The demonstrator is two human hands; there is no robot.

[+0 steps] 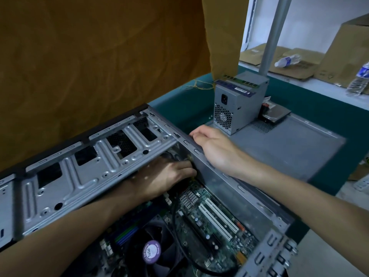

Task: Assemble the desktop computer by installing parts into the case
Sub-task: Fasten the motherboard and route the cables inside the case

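Your right hand [211, 145] grips the case [235, 182] wall's far rim to steady it; your left hand [169, 176] reaches deep inside near the motherboard [215, 222], its grasp hidden

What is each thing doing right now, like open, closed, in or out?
Grey metal computer case: open, side panel off.
Grey boxy power supply: out, standing on the panel.
Black hard drive: out, lying flat.
Left hand: reaching inside the case.
Right hand: holding the case's edge.
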